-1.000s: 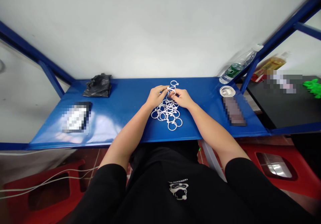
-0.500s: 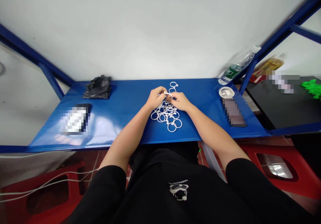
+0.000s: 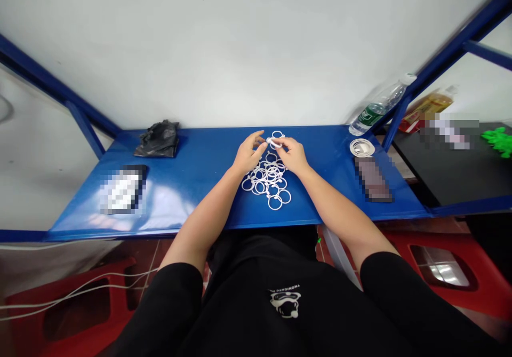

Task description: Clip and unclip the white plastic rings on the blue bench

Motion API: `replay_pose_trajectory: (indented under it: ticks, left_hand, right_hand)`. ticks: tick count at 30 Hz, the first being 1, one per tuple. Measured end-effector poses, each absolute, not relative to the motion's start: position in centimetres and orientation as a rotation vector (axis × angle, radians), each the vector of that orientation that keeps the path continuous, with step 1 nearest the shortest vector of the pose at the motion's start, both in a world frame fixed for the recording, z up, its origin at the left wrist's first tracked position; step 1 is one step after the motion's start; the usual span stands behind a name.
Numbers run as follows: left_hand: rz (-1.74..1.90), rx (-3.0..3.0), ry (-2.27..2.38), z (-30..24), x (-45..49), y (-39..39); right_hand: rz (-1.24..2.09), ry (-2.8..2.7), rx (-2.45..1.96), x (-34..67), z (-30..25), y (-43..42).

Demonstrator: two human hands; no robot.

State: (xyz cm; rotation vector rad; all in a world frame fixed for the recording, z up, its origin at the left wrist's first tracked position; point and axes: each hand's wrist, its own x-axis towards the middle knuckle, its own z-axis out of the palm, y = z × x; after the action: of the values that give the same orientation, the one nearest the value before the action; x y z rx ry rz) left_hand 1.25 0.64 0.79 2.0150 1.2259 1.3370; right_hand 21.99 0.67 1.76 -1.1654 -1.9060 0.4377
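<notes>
A pile of several white plastic rings (image 3: 269, 180) lies on the blue table (image 3: 200, 186) in front of me. My right hand (image 3: 293, 154) pinches one white ring (image 3: 275, 142) just above the far end of the pile. My left hand (image 3: 248, 153) is beside it with its fingers spread, fingertips close to the same ring. Another ring (image 3: 277, 134) lies just beyond the hands.
A black crumpled bag (image 3: 158, 138) sits at the back left, and a dark flat object (image 3: 122, 189) lies at the front left. On the right are a coiled white cable (image 3: 362, 147), a dark flat item (image 3: 374, 178) and a plastic bottle (image 3: 378, 104). Red stools stand below.
Both hands moved slightly away from me with the ring. My left hand's fingers loosened from a pinch and spread apart.
</notes>
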Motion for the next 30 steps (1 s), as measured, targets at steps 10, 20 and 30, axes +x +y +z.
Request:
replay_pose_trajectory:
  ticks: [10, 20, 30]
  left_hand:
    - [0.767, 2.373, 1.537, 0.6, 1.0, 0.5]
    - [0.770, 2.356, 1.560, 1.6, 2.0, -0.2]
    - [0.995, 2.538, 1.327, 1.5, 1.9, 0.0]
  right_hand:
    - [0.413, -1.977, -1.456, 23.5, 0.2, 2.8]
    - [0.433, -2.022, -1.258, 22.8, 1.2, 1.7]
    - [0.572, -1.981, -1.154, 22.2, 1.6, 0.8]
